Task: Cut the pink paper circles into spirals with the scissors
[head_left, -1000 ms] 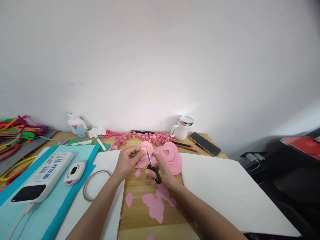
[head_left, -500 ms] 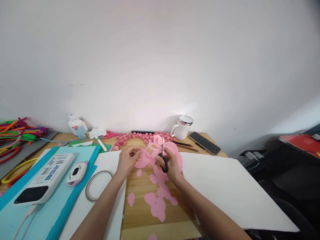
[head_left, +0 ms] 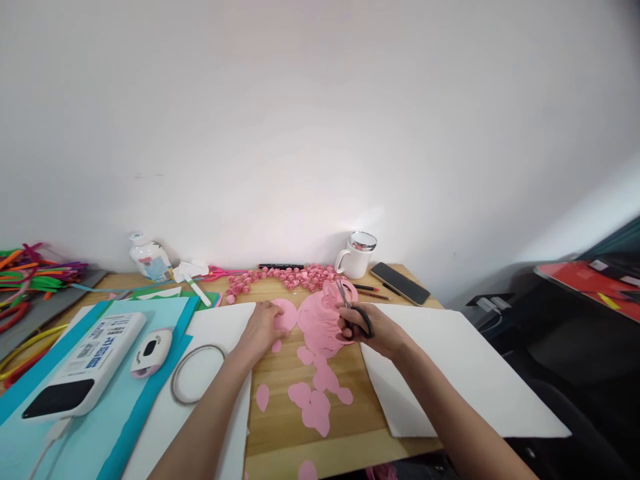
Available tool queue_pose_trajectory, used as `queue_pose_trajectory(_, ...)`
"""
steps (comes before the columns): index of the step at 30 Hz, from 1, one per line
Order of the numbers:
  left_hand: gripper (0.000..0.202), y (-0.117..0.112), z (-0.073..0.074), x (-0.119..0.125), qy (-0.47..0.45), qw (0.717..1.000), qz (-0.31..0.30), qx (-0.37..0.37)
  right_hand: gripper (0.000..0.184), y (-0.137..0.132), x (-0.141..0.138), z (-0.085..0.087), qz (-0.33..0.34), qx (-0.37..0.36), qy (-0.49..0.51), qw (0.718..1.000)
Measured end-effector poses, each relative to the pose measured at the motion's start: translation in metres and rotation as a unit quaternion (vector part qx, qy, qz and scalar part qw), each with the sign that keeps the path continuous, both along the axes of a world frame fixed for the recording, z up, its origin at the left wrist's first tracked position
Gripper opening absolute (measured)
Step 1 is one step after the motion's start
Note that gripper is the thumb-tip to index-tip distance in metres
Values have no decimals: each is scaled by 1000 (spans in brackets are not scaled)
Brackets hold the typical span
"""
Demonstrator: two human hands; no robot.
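My left hand [head_left: 264, 327] has its fingers curled around the left edge of a pink paper circle [head_left: 287, 315], low over the wooden table. In my right hand [head_left: 373, 327] is a pair of black-handled scissors [head_left: 361, 323], blades pointing up and away from me. The scissor tips lie over a heap of pink paper circles and curled offcuts [head_left: 320, 327]. Nearer to me, several petal-shaped pink paper pieces [head_left: 316, 410] are scattered on the wood. Behind the heap sit many small rolled pink paper buds [head_left: 300, 275].
White sheets [head_left: 450, 367] flank the work area. On the left lie a power bank [head_left: 90, 363], a small white device [head_left: 152, 352] and a tape ring [head_left: 173, 380]. A white mug [head_left: 357, 257], a phone [head_left: 400, 283] and a white bottle [head_left: 151, 259] stand or lie near the wall.
My right hand has moved right with the scissors, leaving curled offcuts on the heap. My left hand has shifted slightly right and down onto the paper circle. The view has shifted slightly.
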State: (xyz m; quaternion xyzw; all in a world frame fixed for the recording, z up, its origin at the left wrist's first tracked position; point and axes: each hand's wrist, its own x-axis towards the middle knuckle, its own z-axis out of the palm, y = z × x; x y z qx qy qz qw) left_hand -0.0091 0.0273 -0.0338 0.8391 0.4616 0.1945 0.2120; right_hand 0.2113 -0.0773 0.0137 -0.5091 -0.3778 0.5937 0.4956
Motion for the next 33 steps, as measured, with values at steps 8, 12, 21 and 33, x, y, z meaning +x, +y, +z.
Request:
queue_pose_trajectory(8,16,1,-1,0,6,1000,-7,16,39,8,100,-3,-199,173,-398,878)
queue_pose_trajectory(12,10,1,1,1,10,1000,-7,16,30,29,170,-23,-274,73,-581,762)
queue_pose_trajectory(21,10,-1,4,1,8,1000,-14,1,45,56,228,-60,-144,-23,-660,737)
queue_pose_trajectory(33,8,-3,8,-1,20,1000,-21,-6,58,80,242,-66,-115,-49,-645,754)
